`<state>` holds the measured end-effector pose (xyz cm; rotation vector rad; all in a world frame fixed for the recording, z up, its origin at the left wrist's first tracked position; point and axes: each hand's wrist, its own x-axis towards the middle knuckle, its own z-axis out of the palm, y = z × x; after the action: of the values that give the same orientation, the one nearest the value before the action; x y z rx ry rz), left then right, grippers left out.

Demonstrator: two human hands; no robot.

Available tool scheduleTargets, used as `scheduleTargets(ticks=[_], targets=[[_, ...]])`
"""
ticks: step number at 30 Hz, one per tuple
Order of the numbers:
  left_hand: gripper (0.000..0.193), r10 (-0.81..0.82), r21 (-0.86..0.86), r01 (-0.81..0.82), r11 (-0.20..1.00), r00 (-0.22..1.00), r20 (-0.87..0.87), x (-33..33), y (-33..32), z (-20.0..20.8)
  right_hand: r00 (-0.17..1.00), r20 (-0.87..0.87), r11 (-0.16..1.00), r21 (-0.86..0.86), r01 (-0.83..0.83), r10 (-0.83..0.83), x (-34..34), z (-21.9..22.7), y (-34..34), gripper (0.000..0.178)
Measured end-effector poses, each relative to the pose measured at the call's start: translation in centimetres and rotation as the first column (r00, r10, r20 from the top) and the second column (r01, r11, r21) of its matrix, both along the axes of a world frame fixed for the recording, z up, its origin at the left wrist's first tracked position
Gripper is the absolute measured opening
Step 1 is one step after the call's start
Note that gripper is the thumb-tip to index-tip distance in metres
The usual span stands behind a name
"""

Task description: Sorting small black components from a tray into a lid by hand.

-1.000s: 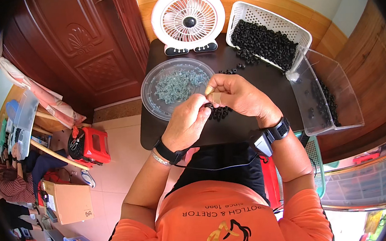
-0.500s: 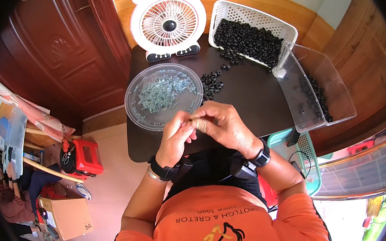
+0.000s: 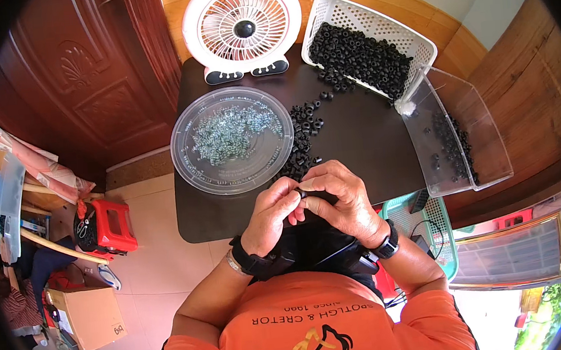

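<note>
Pulled back from the clear dish (image 3: 256, 169) since a moment ago, my left hand (image 3: 268, 217) and right hand (image 3: 341, 201) together pinch one small black piece (image 3: 303, 194), just my side of the loose beads (image 3: 302, 145).

hands (image 3: 344, 201) pulled back — nearer the table edge (image 3: 199, 236)

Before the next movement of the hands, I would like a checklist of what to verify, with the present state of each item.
1. Left hand and right hand meet at fingertips: ok.
2. Small dark piece between the fingertips: ok; exact shape, cannot tell.
3. Round clear dish separate from both hands: ok.
4. All black rings inside containers: not ok, some lie loose beside the dish.
5. White fan away from both hands: ok.
</note>
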<state>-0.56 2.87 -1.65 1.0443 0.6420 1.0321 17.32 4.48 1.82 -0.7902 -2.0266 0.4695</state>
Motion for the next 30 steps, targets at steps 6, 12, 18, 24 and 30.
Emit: scheduleTargets(ticks=[6, 12, 18, 24, 30], targets=[[0.03, 0.004, 0.066, 0.0, 0.998, 0.998, -0.059, -0.4, -0.1, -0.7, 0.981, 0.165, 0.993, -0.072, -0.091, 0.102, 1.1, 1.7, 0.2, 0.029], [0.026, 0.037, 0.154, -0.01, 0.988, 0.983, -0.177, -0.1, -0.3, -0.2, 0.942, 0.321, 0.953, -0.245, 0.177, -0.093, 3.2, 2.3, 5.2, 0.019], [0.026, 0.024, 0.159, 0.0, 0.987, 0.988, -0.151, -0.1, 0.0, -0.3, 0.91, 0.355, 0.928, -0.215, 0.303, -0.214, 3.4, -0.7, 11.2, 0.019], [0.024, 0.018, 0.16, 0.004, 0.987, 0.991, -0.134, -0.1, -0.2, -0.1, 0.836, 0.489, 0.943, -0.073, 0.325, -0.25, 1.8, -0.6, 12.3, 0.015], [0.021, 0.08, 0.278, -0.013, 0.96, 0.969, -0.233, 0.3, -0.6, -0.8, 0.765, 0.587, 0.954, 0.04, 0.297, -0.263, 1.5, -0.4, 12.0, 0.01]])
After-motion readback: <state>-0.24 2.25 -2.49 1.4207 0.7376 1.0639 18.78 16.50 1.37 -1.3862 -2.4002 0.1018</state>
